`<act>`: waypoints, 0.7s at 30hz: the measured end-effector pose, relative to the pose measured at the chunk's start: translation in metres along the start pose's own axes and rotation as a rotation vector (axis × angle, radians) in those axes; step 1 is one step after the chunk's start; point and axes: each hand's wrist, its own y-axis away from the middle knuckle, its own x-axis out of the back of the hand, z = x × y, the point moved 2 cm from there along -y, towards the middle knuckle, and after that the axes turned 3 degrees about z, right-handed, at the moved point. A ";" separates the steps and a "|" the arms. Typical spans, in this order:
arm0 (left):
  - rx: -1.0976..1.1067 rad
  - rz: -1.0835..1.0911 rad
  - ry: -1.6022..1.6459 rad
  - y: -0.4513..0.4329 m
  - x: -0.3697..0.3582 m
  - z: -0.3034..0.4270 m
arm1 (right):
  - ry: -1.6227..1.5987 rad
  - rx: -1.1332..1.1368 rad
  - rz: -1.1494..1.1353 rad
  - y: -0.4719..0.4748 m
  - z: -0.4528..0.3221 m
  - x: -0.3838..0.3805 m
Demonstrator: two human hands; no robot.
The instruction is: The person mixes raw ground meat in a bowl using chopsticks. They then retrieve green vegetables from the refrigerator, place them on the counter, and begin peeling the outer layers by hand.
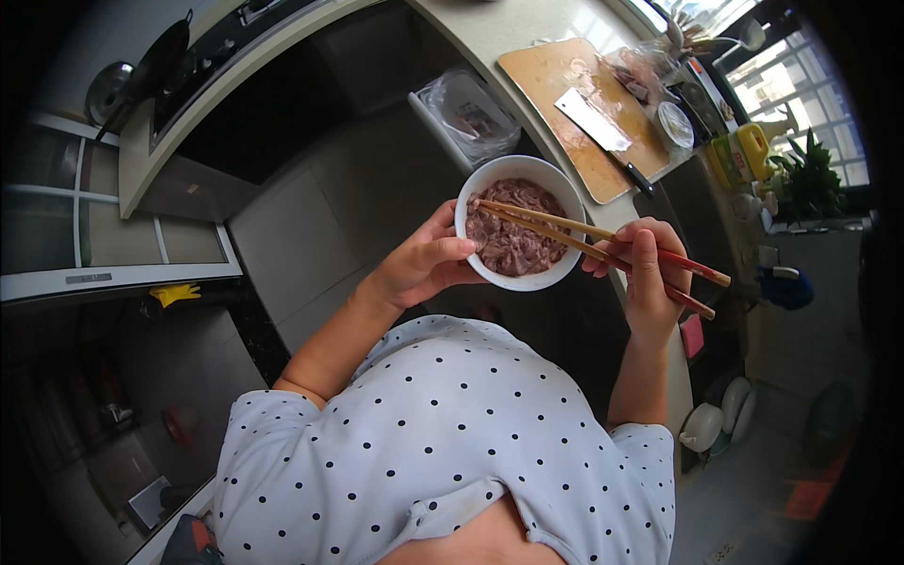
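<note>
My left hand holds a white bowl by its left side, thumb on the rim and fingers underneath. Inside lie thin strips of raw meat, pinkish brown and moist. Wooden chopsticks with red upper parts are gripped in my right hand, to the right of the bowl. They cross the bowl's right rim, and their tips rest close together on the meat near the left side. The bowl is held in the air in front of my body.
On the counter at the upper right, a cleaver lies on a wet cutting board. Beside it are a plastic bag with meat and a small covered dish. Below the counter edge stands a lined bin; a yellow jug is farther right.
</note>
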 end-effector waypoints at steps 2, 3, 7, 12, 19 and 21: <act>-0.034 0.050 0.005 0.014 0.025 0.030 | -0.023 -0.017 -0.041 -0.022 0.005 -0.035; -0.050 0.069 0.005 0.022 0.038 0.045 | -0.033 -0.010 -0.068 -0.032 0.007 -0.054; -0.115 0.141 -0.011 0.054 0.080 0.106 | -0.045 -0.026 -0.166 -0.067 0.021 -0.129; -0.200 0.192 -0.015 0.074 0.127 0.159 | -0.052 -0.030 -0.247 -0.109 0.029 -0.204; -0.258 0.246 -0.013 0.068 0.156 0.208 | -0.074 -0.080 -0.328 -0.165 0.059 -0.253; -0.281 0.251 0.001 0.057 0.161 0.219 | -0.097 -0.086 -0.323 -0.185 0.060 -0.256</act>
